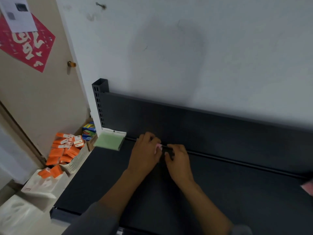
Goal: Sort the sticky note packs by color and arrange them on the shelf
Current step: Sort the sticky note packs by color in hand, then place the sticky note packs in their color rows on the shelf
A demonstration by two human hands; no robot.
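Two forearms in grey sleeves reach in from 6 o'clock over the dark shelf point(220, 192). The left hand point(145, 153) and right hand point(179, 158) meet near the shelf's back edge, fingers curled, and between them they pinch a pink sticky note pack point(158, 146), of which only a small corner shows; most of it is hidden by the hands. At 10 o'clock from the hands, in the shelf's back left corner, a green sticky note pack point(109, 140) lies flat against the upright post. Off the shelf's left end, at 9 o'clock, a white basket point(78, 161) holds a heap of orange packs point(66, 150), with a few more spilled onto white boxes below it. A pink edge point(308, 188) shows at 3 o'clock, too blurred to identify.
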